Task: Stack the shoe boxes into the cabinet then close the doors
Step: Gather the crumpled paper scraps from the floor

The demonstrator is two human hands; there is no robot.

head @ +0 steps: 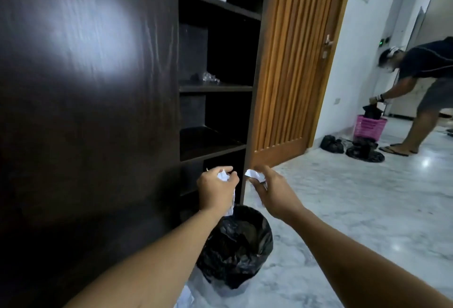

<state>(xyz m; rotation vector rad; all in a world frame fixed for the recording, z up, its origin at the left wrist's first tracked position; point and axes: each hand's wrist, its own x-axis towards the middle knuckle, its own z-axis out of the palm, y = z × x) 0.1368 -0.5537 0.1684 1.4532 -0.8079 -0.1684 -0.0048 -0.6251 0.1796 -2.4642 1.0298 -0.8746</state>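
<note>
the left grip [215,191] is clenched around a crumpled white paper [223,175], part of it hanging below the fist. the right grip [266,190] pinches a second crumpled paper [253,174]. both hover just above a bin [235,246] lined with a black bag, standing on the marble floor [343,209]. the cabinet [215,88] is right behind the bin, shelves exposed, beside a wide dark panel [85,87]. far right, another person [426,67] bends over a pink basket [367,128].
</note>
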